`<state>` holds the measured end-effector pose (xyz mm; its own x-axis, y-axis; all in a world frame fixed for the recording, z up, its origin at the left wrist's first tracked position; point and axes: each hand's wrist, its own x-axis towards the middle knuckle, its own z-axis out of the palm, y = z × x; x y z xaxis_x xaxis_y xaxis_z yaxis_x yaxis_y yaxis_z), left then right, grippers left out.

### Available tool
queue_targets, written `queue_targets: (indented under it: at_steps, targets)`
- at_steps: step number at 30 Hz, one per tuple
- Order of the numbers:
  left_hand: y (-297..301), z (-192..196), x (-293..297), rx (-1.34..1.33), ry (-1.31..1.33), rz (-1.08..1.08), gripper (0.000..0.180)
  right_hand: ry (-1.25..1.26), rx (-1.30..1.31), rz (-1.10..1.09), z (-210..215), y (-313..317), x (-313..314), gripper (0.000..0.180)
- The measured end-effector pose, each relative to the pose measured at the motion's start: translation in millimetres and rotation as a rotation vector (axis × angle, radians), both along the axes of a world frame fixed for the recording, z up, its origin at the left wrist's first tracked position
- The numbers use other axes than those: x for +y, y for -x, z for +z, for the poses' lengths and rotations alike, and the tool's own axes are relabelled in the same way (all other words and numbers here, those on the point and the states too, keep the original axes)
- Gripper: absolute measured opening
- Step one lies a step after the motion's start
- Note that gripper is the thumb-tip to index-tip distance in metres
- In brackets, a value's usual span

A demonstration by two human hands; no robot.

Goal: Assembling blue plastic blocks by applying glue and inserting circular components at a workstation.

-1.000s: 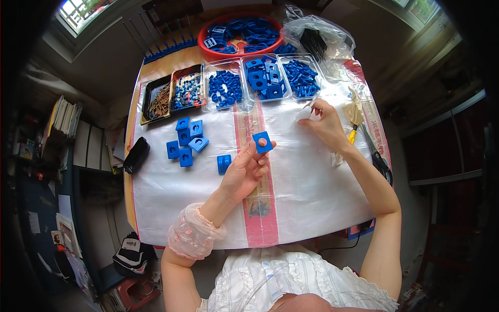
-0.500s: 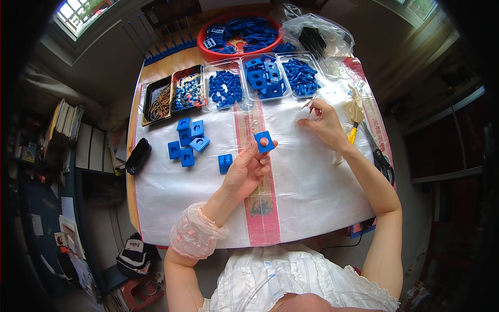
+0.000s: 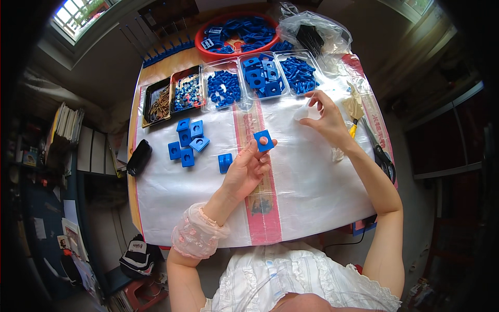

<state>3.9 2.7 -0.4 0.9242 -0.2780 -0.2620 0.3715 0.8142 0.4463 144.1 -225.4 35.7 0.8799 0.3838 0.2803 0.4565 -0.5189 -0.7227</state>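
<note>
My left hand [image 3: 248,169] pinches a square blue plastic piece with a round hole [image 3: 265,140] above the middle of the table; a fingertip shows through the hole. My right hand [image 3: 326,117] is farther back on the right, its thumb and fingers spread apart. Between them, at the fingertips, is a small whitish translucent thing [image 3: 300,113] whose kind I cannot make out. A blue block with a curved groove [image 3: 225,163] lies left of my left hand. Farther left is a loose group of square blue pieces with holes [image 3: 187,157].
Behind stand clear boxes of blue parts [image 3: 225,106], a black tray of screws [image 3: 146,120], a tray of small fittings [image 3: 174,108] and a red basin [image 3: 199,44]. On the right lie scissors [image 3: 385,160] and a yellow-handled tool [image 3: 353,129]. A black case [image 3: 139,157] is at left.
My right hand's thumb and fingers have spread apart around the whitish thing, which they were pinching before. My left hand keeps its hold on the blue piece, almost unmoved.
</note>
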Motion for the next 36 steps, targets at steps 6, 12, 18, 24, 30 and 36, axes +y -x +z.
queue_targets:
  at_steps: [6,12,18,24,30,36]
  targets:
    - [3,6,2,0.021,-0.003,0.023,0.026,-0.050,0.001,0.000,34,52,-10,0.049]
    - [9,27,-8,0.021,0.024,-0.001,0.029,-0.698,0.714,0.389,-5,81,7,0.071]
    - [12,35,-11,0.097,0.021,0.016,0.032,-0.944,0.992,0.461,-3,88,48,0.076]
    - [13,31,-6,0.105,0.063,0.021,0.034,-1.005,1.057,0.500,-15,84,64,0.065]
    - [13,32,-7,0.120,0.070,0.030,0.032,-1.064,1.141,0.512,-16,83,68,0.059]
    - [13,32,-7,0.105,0.085,0.019,0.034,-1.106,1.176,0.510,-17,84,68,0.060]
